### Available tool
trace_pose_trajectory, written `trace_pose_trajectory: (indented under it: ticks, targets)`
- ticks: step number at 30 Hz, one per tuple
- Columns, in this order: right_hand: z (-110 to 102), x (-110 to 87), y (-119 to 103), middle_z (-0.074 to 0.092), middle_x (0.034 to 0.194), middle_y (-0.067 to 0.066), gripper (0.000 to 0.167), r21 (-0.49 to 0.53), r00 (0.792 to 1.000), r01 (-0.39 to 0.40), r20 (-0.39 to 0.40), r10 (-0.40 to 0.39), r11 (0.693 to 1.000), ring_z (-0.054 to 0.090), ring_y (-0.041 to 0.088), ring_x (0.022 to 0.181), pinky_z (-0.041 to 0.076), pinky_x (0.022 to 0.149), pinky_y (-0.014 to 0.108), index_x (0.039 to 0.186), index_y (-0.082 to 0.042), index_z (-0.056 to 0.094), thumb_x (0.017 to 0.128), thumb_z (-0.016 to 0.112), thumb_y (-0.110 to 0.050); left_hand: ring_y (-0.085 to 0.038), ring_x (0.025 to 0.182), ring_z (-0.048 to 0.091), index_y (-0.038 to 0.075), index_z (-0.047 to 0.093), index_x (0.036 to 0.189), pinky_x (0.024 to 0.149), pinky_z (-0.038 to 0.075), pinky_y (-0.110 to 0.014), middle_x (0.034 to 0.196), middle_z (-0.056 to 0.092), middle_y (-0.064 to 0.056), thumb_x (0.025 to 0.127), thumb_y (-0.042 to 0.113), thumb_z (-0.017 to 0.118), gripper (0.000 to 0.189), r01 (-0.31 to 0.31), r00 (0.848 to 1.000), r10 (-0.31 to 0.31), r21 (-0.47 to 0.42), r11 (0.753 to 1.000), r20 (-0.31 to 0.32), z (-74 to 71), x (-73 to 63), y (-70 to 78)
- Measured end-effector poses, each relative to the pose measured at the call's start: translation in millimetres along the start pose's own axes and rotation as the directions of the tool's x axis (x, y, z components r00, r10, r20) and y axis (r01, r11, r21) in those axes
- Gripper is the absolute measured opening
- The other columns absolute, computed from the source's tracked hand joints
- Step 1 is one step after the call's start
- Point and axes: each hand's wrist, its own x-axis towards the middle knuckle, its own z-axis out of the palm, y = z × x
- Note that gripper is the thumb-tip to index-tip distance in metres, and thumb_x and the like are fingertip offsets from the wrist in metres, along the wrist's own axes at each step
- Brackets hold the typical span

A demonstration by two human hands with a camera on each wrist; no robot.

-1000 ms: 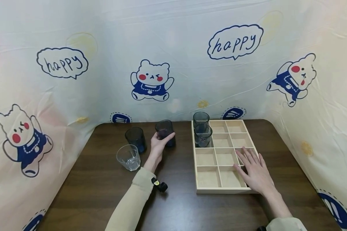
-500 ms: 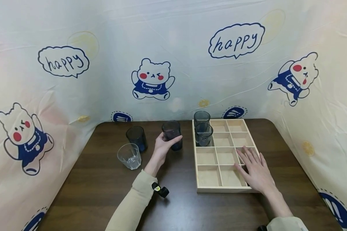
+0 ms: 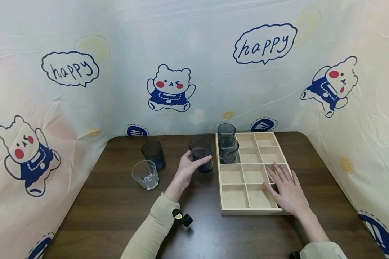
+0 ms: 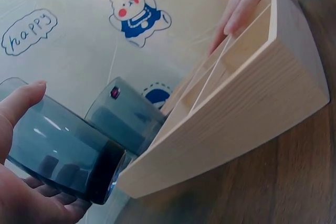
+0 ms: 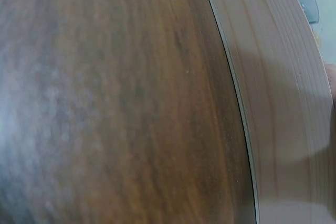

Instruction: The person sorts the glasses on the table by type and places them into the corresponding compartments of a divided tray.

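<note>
In the head view my left hand [image 3: 187,169] grips a dark blue-grey drinking glass [image 3: 201,151], thumb on the near side, just left of the wooden compartment box [image 3: 253,212]. The left wrist view shows this held glass [image 4: 63,145] tilted in that frame, fingers around it, beside the box wall [image 4: 226,119]. My right hand [image 3: 288,189] rests on the box's right edge with its fingers spread and straight. Two more tinted glasses, a far one [image 3: 226,129] and a nearer one [image 3: 228,151], stand in the box's left column at the back.
Left on the brown table [image 3: 110,208] stand another dark glass [image 3: 153,155] and a clear glass [image 3: 145,175], close together. A printed curtain [image 3: 116,43] hangs right behind the table's back edge.
My left hand has carried the dark glass rightward and slightly nearer, from beside the other dark glass to close by the box. The right hand stays in place on the box.
</note>
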Motion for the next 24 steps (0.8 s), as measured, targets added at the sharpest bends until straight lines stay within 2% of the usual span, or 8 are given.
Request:
trace_pose_trajectory:
  ticks: [5,15,24]
  targets:
    - [0,0.1,1,0.028,0.18,0.025,0.072,0.005,1.0,-0.007,0.01,0.007,1.0,0.021,0.054,0.166,0.012,0.131,0.077,0.171,-0.014,0.04,0.113,0.052,-0.056,-0.017,0.117,0.069,0.009,0.067,0.135,0.121,0.047,-0.047,0.127,0.076,-0.008,0.089,0.021,0.091,0.053,-0.013,0.999,0.012,0.013,1.0,0.053,8.7,-5.1,0.3]
    - [1,0.0,2,0.027,0.181,0.024,0.072,0.007,1.0,-0.008,0.012,0.008,1.0,0.02,0.054,0.167,0.012,0.132,0.076,0.171,-0.016,0.038,0.113,0.051,-0.056,-0.018,0.123,0.068,0.01,0.07,0.135,0.123,0.045,-0.045,0.13,0.075,-0.007,0.089,0.019,0.09,0.051,0.002,0.993,-0.003,0.01,1.0,0.114,22.9,-10.5,-2.3]
    - [0,0.0,2,0.028,0.18,0.024,0.071,0.013,1.0,-0.009,0.009,0.009,1.0,0.02,0.054,0.167,0.012,0.132,0.076,0.171,-0.017,0.038,0.113,0.052,-0.055,-0.014,0.118,0.068,0.008,0.069,0.135,0.108,0.053,-0.032,0.13,0.074,-0.008,0.089,0.017,0.091,0.052,-0.032,0.987,0.028,0.019,0.999,0.159,34.8,-9.4,-7.2]
